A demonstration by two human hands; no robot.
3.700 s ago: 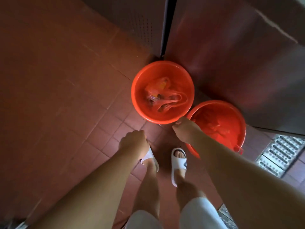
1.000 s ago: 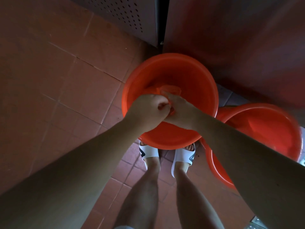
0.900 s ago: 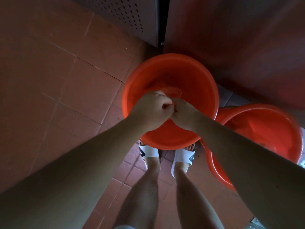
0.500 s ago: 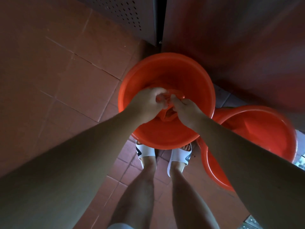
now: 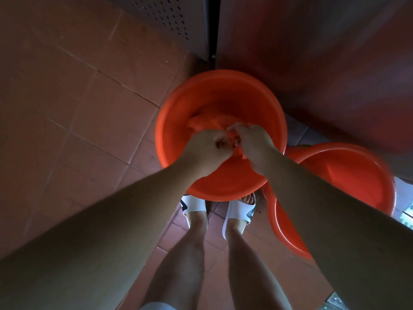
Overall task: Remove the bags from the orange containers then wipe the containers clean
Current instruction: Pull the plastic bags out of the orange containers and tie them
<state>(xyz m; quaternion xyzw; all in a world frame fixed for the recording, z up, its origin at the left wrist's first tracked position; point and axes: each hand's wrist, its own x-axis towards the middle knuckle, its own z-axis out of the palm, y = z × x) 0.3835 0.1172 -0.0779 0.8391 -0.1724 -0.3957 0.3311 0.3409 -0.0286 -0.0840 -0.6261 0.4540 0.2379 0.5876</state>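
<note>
Over the nearer orange container, your two hands meet above its hollow. Your left hand has its fingers curled round a bunched part of the orange bag, and your right hand pinches the same bag just beside it, knuckles almost touching. The bag is crumpled and sits inside the container, rising from its floor to your fingers; whether any of it has cleared the rim you cannot tell from this angle. The container stands on the red tiled floor, close against a dark metal panel and a perforated panel, with a dark gap between the two. A second orange container lies to your right, its rim touching or nearly touching the first; your right forearm crosses over its near side, and what lies inside it is blurred. Your feet, in white slippers, stand just below the nearer container's edge, toes partly hidden beneath it.
</note>
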